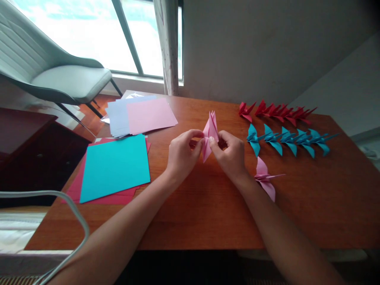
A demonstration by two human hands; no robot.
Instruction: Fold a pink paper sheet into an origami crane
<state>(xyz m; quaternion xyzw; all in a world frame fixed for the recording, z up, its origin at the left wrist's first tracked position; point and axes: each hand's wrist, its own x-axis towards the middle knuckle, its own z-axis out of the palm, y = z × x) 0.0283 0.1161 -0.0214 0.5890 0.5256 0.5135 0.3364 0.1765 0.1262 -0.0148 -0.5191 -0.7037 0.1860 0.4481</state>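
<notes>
A partly folded pink paper figure (210,130) is held upright over the middle of the wooden table (208,213). My left hand (181,153) pinches its left side with thumb and fingers. My right hand (229,153) pinches its right side, fingers curled around the lower folds. Just right of my right wrist a finished pink paper crane (265,179) lies on the table.
A row of blue paper cranes (289,139) and a row of red paper cranes (277,111) lie at the right back. A turquoise sheet (115,166) on red sheets and a pink-and-lilac paper stack (139,114) lie at the left. A grey chair (56,75) stands by the window.
</notes>
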